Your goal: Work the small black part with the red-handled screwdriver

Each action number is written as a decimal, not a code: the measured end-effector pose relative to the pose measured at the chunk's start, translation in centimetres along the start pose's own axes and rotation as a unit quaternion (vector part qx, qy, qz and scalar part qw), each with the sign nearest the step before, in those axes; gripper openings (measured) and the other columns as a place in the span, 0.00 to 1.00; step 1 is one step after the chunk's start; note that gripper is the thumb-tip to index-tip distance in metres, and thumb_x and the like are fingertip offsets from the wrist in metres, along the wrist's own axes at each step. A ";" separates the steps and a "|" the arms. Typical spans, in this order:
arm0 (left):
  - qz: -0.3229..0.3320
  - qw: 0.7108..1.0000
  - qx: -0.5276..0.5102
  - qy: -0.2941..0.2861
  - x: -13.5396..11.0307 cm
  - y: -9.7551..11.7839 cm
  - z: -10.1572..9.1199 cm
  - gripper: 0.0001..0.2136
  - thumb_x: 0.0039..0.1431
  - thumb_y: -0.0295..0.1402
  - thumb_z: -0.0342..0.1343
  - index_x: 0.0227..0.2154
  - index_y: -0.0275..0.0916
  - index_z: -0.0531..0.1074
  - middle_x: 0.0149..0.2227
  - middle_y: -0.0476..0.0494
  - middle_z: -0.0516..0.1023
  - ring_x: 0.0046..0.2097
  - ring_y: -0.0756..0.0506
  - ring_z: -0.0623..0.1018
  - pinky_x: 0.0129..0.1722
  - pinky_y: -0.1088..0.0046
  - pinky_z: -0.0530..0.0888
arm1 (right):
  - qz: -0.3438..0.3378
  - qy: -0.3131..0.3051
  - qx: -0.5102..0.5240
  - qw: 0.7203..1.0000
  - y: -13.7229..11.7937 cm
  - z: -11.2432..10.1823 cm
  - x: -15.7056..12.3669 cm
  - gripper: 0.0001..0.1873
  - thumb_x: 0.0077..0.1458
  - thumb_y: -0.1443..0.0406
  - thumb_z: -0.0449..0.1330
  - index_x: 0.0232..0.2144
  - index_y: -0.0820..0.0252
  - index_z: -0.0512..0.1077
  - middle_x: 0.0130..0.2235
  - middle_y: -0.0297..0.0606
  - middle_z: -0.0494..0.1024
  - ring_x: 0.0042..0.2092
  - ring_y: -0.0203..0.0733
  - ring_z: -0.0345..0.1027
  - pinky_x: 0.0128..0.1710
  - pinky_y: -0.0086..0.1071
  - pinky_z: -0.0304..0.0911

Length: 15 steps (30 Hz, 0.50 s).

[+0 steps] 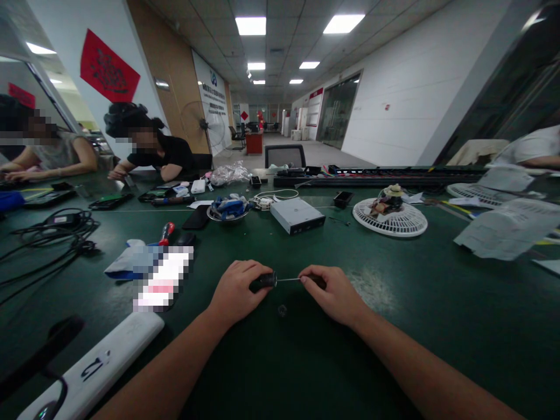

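My left hand (240, 290) is closed around a short black cylindrical part (265, 280), its round end facing right. Between my hands runs the thin metal shaft of a screwdriver (287, 280), its left end at the cylinder's face. My right hand (332, 291) grips the screwdriver, with part of a dark handle showing under the fingers. I cannot tell whether the shaft enters the cylinder or only touches it. On the green table just below lies a small, dark, partly see-through piece (282, 310), touched by neither hand.
Ahead are a grey disc drive (298, 215), a bowl (228, 217) with blue-and-white cloth and a white fan grille (389, 219) with a motor. To the left lie a red-handled tool (167, 233), a blurred phone (166, 279), a white power strip (109, 361) and black cables (65, 233).
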State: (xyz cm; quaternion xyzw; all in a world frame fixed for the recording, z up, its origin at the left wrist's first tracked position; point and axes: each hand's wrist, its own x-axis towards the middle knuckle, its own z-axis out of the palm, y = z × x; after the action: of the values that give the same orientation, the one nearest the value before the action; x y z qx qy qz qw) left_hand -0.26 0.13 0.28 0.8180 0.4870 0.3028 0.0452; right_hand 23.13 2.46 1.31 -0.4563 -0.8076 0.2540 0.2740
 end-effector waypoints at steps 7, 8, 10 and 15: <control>-0.093 0.994 0.043 0.046 0.0 -0.8 0.2 0.11 0.53 0.30 0.61 0.41 0.44 0.73 0.40 0.48 0.78 0.41 0.42 0.76 0.43 0.62 0.70 | 0.081 0.014 -0.071 0.994 -0.5 0.0 0.2 0.20 0.63 0.55 0.48 0.27 0.60 0.70 0.24 0.35 0.72 0.25 0.37 0.64 0.25 0.31 0.51; -0.102 0.992 0.043 0.053 0.0 -0.9 0.2 0.11 0.53 0.31 0.61 0.40 0.44 0.73 0.40 0.48 0.78 0.42 0.42 0.76 0.43 0.62 0.70 | 0.079 -0.005 -0.053 0.995 -0.7 -0.1 0.0 0.19 0.62 0.53 0.50 0.27 0.60 0.69 0.24 0.35 0.72 0.25 0.37 0.63 0.25 0.31 0.51; -0.116 0.991 0.042 0.060 0.0 -1.1 0.1 0.10 0.54 0.31 0.60 0.39 0.43 0.73 0.40 0.48 0.78 0.42 0.42 0.76 0.42 0.62 0.71 | 0.051 -0.068 0.010 0.996 -1.2 0.0 -0.3 0.16 0.57 0.52 0.58 0.29 0.60 0.68 0.26 0.33 0.72 0.26 0.36 0.64 0.25 0.29 0.53; -0.126 0.990 0.035 0.052 0.0 -1.3 0.3 0.09 0.53 0.31 0.60 0.38 0.43 0.73 0.38 0.47 0.79 0.40 0.42 0.76 0.41 0.62 0.70 | -0.046 -0.198 0.090 0.975 -1.9 0.9 -1.2 0.16 0.43 0.61 0.71 0.31 0.59 0.70 0.32 0.31 0.72 0.31 0.33 0.64 0.28 0.26 0.57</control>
State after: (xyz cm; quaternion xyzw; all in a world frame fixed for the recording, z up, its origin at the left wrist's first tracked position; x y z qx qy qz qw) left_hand -1.15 0.89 -0.42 0.7346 0.5977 0.3198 0.0292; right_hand 21.91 0.39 1.66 -0.3329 -0.8396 0.3985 0.1598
